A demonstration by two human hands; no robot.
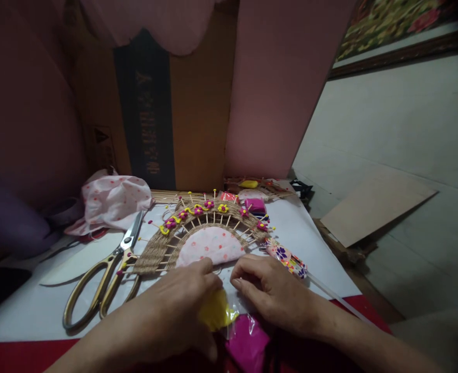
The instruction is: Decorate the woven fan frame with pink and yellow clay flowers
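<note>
A half-round fan (pixel 155 248) woven from brown twine over thin sticks lies on the white sheet, with a dotted cloth half-circle (pixel 211 246) at its centre. Magenta and yellow clay flowers (pixel 198 209) run along its arc. My left hand (pixel 186 300) is at the fan's lower edge, fingers curled, over a yellow clay packet (pixel 215 311). My right hand (pixel 271 290) is closed, thumb and fingertips together; anything between them is too small to make out. Below it is a magenta clay packet (pixel 248 339) in clear plastic.
Large gold-handled scissors (pixel 108 274) lie left of the fan. Behind them is a crumpled dotted cloth (pixel 114 199). A flower-patterned piece (pixel 287 258) and a pale rod (pixel 338 296) lie to the right. A cardboard box (pixel 201 119) stands at the back.
</note>
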